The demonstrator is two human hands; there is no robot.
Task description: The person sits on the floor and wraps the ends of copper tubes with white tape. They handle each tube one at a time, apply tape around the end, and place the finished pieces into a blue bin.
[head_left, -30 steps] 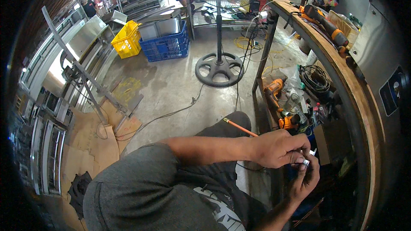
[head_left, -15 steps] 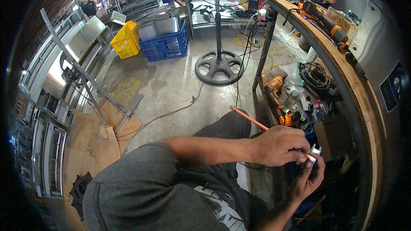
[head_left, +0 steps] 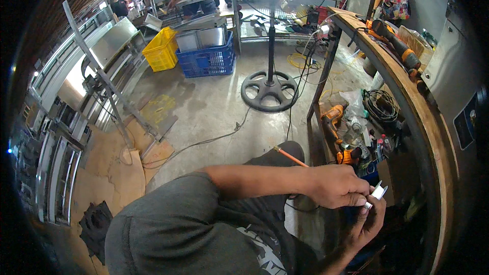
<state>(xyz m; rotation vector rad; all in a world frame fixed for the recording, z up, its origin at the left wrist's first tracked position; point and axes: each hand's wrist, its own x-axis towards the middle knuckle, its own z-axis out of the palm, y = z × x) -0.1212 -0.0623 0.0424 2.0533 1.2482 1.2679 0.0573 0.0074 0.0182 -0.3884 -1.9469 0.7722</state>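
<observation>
My left hand (head_left: 338, 187) is closed round a thin copper tube (head_left: 295, 159), which runs beneath my palm. At the tube's far end, pointing away to the upper left, sits a brass fitting (head_left: 276, 148). Close against it, my right hand (head_left: 368, 220) pinches a small white spool of tape (head_left: 378, 192) between bent fingers. The fingertips of both hands nearly meet beside the spool. White tape shows at the fingertips; the tube's near end is hidden there.
A wooden-topped bench (head_left: 433, 117) with power tools (head_left: 395, 43) runs along the right. Below it lie an orange drill (head_left: 333, 117), coiled cable (head_left: 381, 106) and bottles. Ahead stand a fan base (head_left: 270, 91), a blue crate (head_left: 206, 60) and a yellow crate (head_left: 160, 51). Cords cross the floor.
The view has shifted, so the surroundings appear lower and further right. The white spool has turned and shows more above my right fingers. Both hands stay together, with the tube still in my left.
</observation>
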